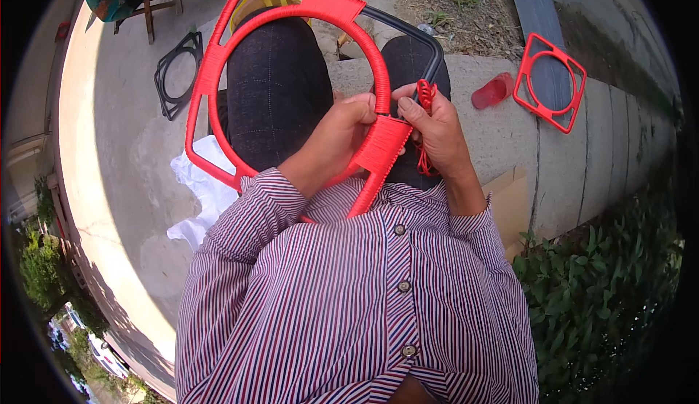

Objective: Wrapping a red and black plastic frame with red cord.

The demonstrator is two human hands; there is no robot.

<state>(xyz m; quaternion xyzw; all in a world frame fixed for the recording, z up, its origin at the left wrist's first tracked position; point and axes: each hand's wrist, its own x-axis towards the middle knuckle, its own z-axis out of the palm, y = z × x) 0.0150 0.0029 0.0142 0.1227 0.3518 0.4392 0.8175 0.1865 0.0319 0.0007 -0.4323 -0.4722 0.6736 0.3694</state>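
Observation:
A square frame with a round inner ring (212, 87) rests across my lap, wound mostly in red cord. Its upper right corner (429, 40) is bare black. My left hand (346, 133) is closed around the inner ring near the right side, close to where the red winding meets a short dark gap. Just right of that spot, my right hand (440, 129) pinches beside the bare bar, its thumb and forefinger together. A looped bundle of red cord (425, 95) sits at my right fingers, with more loops hanging below them. The fingertips of both hands are partly hidden.
On the right lie a red-wound frame (522, 69), a red plastic slipper (489, 95) and cardboard (507, 199), with leafy plants (590, 287) below. At left are a black frame (162, 76) and white cloth (200, 185). Another person sits near a wooden stool (149, 22) beyond.

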